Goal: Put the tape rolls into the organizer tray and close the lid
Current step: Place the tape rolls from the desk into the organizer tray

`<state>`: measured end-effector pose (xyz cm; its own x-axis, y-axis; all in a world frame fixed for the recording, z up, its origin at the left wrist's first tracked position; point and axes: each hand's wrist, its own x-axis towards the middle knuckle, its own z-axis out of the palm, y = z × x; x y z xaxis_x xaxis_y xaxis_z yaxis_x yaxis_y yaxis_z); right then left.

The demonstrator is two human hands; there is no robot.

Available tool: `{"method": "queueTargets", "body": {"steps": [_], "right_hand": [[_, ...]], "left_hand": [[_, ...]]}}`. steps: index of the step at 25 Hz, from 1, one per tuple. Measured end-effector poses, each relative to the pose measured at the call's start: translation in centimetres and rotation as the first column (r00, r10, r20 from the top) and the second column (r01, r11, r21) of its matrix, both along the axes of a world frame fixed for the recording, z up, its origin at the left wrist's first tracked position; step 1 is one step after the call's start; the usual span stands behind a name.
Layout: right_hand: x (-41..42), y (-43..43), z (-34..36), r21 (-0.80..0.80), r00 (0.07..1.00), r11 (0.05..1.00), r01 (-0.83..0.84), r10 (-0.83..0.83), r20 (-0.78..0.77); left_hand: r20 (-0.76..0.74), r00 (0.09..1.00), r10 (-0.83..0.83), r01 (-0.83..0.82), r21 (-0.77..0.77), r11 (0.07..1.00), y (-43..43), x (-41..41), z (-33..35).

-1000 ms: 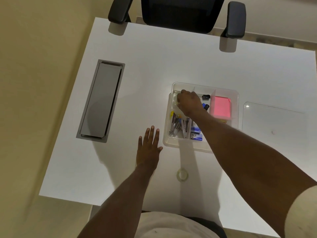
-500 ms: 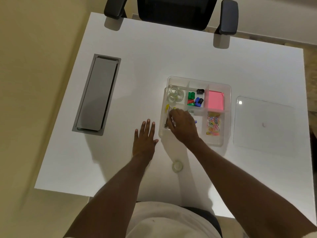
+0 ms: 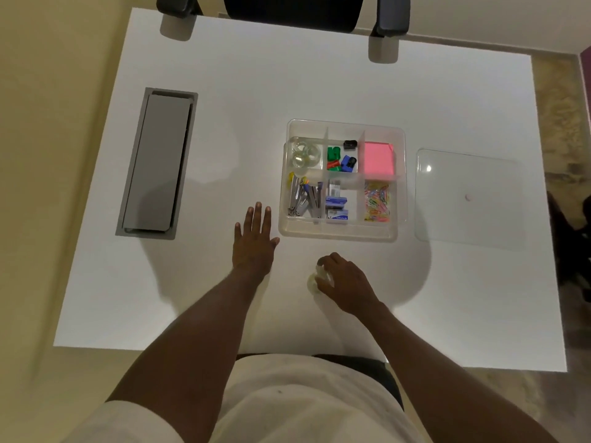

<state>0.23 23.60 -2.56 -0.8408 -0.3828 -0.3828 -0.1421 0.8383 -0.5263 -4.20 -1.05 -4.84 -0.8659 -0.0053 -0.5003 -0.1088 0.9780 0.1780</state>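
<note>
A clear organizer tray (image 3: 339, 233) sits in the middle of the white table. Its far-left compartment holds clear tape rolls (image 3: 303, 154). One more clear tape roll (image 3: 313, 282) lies on the table in front of the tray, and my right hand (image 3: 345, 282) has its fingers closed around it. My left hand (image 3: 254, 241) rests flat on the table with fingers spread, just left of the tray's near corner. The clear lid (image 3: 468, 195) lies flat on the table to the right of the tray.
The tray's other compartments hold sharpeners, a pink note pad (image 3: 377, 157), staple removers, staple boxes and coloured paper clips. A grey cable hatch (image 3: 156, 164) is set into the table at the left. A black office chair (image 3: 287, 11) stands at the far edge.
My right hand has drawn back out of the tray toward me and closed on the loose tape roll on the table. My left hand has stayed flat in place.
</note>
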Motion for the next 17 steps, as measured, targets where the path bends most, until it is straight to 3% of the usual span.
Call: {"method": "queueTargets", "body": {"steps": [3, 9, 17], "right_hand": [[1.1, 0.2, -0.3, 0.028, 0.999, 1.000, 0.009, -0.010, 0.040], [0.7, -1.1, -0.1, 0.098, 0.999, 0.995, -0.001, 0.005, -0.045], [-4.3, -2.4, 1.3, -0.063, 0.979, 0.994, 0.085, -0.095, -0.182]], "left_hand": [[0.005, 1.000, -0.006, 0.006, -0.009, 1.000, 0.0, 0.0, 0.0], [-0.020, 1.000, -0.010, 0.010, -0.001, 1.000, -0.1, 0.3, -0.2], [-0.042, 0.999, -0.004, 0.004, -0.006, 1.000, 0.2, 0.4, -0.7]]}}
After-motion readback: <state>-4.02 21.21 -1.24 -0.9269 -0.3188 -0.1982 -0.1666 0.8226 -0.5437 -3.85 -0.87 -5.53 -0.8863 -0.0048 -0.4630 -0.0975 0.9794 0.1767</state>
